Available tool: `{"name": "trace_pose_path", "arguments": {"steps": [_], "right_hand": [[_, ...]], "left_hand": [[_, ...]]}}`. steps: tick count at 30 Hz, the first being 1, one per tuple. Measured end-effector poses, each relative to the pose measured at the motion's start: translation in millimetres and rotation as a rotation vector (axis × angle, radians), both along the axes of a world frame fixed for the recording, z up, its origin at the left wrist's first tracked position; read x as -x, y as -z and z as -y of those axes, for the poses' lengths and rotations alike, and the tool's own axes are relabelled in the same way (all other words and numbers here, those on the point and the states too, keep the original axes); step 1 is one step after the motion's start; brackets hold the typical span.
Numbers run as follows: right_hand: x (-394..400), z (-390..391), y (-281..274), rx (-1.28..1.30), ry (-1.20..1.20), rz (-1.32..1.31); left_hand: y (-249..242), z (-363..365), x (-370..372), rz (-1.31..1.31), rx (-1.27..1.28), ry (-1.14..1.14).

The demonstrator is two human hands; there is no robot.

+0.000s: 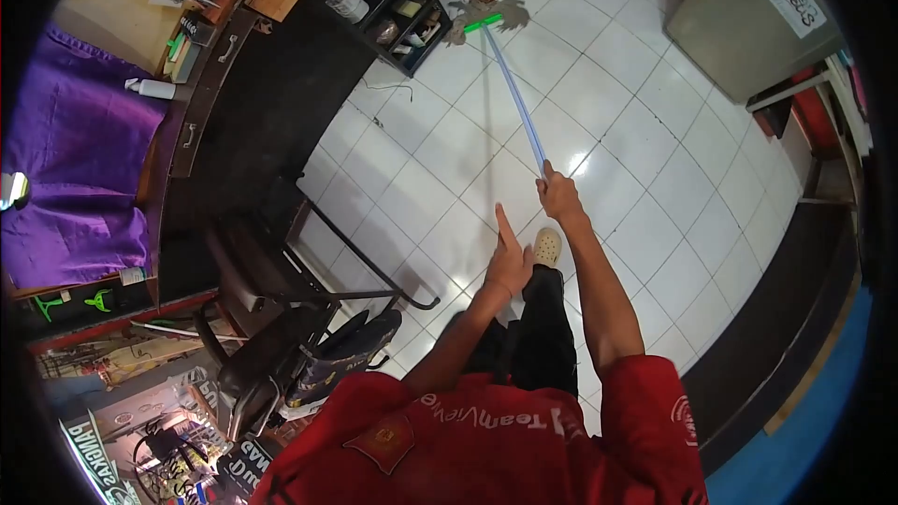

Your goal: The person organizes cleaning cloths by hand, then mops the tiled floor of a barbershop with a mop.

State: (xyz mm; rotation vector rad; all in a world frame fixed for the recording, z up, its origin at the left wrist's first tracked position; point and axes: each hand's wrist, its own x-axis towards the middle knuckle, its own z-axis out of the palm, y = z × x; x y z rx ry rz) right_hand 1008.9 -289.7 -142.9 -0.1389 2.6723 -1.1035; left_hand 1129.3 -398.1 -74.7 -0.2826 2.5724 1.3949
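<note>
A mop with a pale blue handle [516, 93] and a green head bar [484, 23] reaches away from me across the white tiled floor. Grey mop strands [505, 13] spread on the tiles beside a black shelf. My right hand [558, 194] is closed round the near end of the handle. Lower and to the left, my left hand [510, 260] is off the handle, with a finger stretched out and nothing visible in it.
An open black shelf [412, 23] and a dark drawer counter [210, 98] stand on the left. A barber chair [271, 318] with a metal footrest is at lower left. At upper right is a grey cabinet [716, 47]; a dark bench [776, 318] runs along the right.
</note>
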Motion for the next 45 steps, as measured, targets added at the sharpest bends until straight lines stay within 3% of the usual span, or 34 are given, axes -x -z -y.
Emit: {"name": "trace_pose_path", "arguments": {"steps": [5, 9, 11, 12, 14, 15, 16, 17, 19, 20, 22, 24, 26, 30, 33, 34, 35, 38, 40, 41, 44, 45], "right_hand": [[-67, -22, -13, -0.106, -0.14, 0.002], [-188, -70, -89, -0.139, -0.122, 0.213], [-242, -84, -141, -0.065, -0.102, 0.145], [-257, -83, -181, -0.087, -0.038, 0.297], [-287, -82, -263, -0.163, 0.092, 0.594], [-297, -76, -290, -0.037, 0.221, 0.558], [-266, -42, -345, -0.257, 0.288, 0.675], [-278, -49, -334, -0.26, 0.28, 0.678], [-321, -79, -308, -0.045, 0.415, 0.576], [-307, -74, -310, -0.042, 0.417, 0.585], [-257, -67, -303, -0.231, 0.16, 0.644], [-218, -51, -271, -0.243, 0.092, 0.55], [-180, -23, -233, -0.193, 0.08, 0.477], [-122, 60, -121, -0.104, -0.027, 0.29], [-108, 115, -118, -0.156, -0.085, 0.247], [-136, 113, -124, -0.124, -0.068, 0.268], [-159, 112, -129, -0.098, -0.044, 0.309], [-253, 65, -142, -0.142, -0.09, 0.335], [-327, 3, -151, -0.001, -0.052, 0.449], [-356, -27, -174, 0.086, 0.023, 0.53], [-421, -88, -255, 0.224, 0.394, 0.41], [-410, -73, -305, 0.153, 0.455, 0.433]], "left_hand": [[5, 8, 48, 0.165, 0.023, 0.006], [41, -13, 42, 0.103, 0.458, 0.455], [75, -21, 16, -0.029, 0.627, 0.814], [93, -23, -1, -0.021, 0.53, 1.029], [73, -29, -25, -0.139, 0.433, 1.303], [62, -30, -40, -0.181, 0.273, 1.31], [46, -33, -57, -0.204, 0.243, 1.265], [41, -32, -74, -0.364, 0.219, 1.134], [35, -29, -78, -0.328, 0.171, 0.96], [33, -22, -69, -0.355, 0.152, 0.927], [41, -3, -37, -0.404, 0.133, 0.834], [73, 16, -1, -0.462, 0.248, 0.799], [112, 44, 48, -0.161, 0.308, 0.916], [166, 133, 122, 0.047, 0.575, 0.609], [136, 172, 150, 0.283, 0.755, 0.575], [134, 174, 134, 0.211, 0.925, 0.793], [134, 169, 109, 0.217, 0.93, 0.812], [144, 134, 17, 0.074, 0.797, 0.972], [121, 98, -48, -0.008, 0.707, 1.145], [156, 68, -86, -0.185, 0.592, 1.227], [96, -5, -159, -0.249, 0.229, 1.113], [93, -32, -184, -0.303, 0.184, 1.042]]}}
